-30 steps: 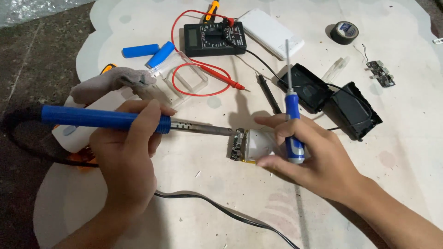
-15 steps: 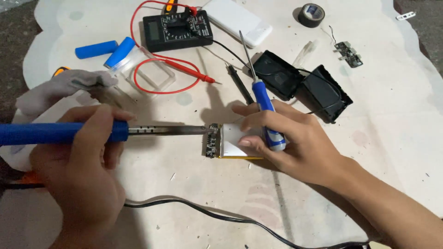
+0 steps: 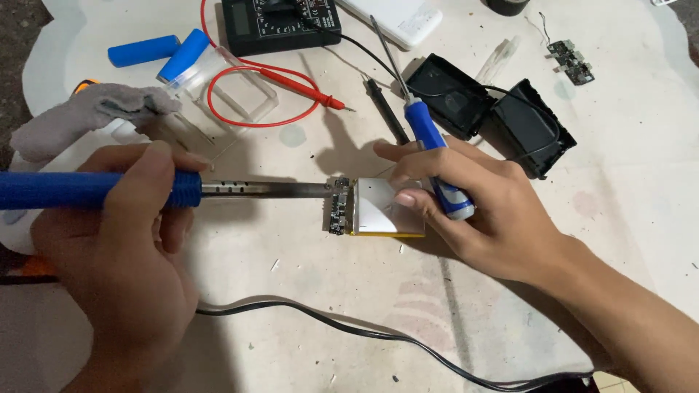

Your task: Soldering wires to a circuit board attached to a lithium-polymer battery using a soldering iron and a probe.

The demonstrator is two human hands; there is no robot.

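Gripping the blue handle of a soldering iron (image 3: pixel 145 190), the left hand (image 3: pixel 120 262) has its fingers wrapped fully round the grip — the metal shaft runs level to the right, and its tip meets the small circuit board (image 3: pixel 338 212) fixed to the left edge of a flat silver battery pack (image 3: pixel 386 207). The right hand (image 3: pixel 477 211) is closed as well: its fingertips press down on the right part of the pack while a blue-handled screwdriver (image 3: pixel 429 149) stays tucked between its fingers, blade pointing up and away. The pack lies flat on the white table cover (image 3: pixel 641 145), at the middle of the view.

Beyond the hands lie two black plastic shells (image 3: pixel 499 113) joined by a wire, a black multimeter (image 3: pixel 280 22) with red leads (image 3: pixel 280 84), two blue cylindrical cells (image 3: pixel 164 52) and a grey cloth (image 3: pixel 87 116) — a black cord (image 3: pixel 364 335) trails across the near side.
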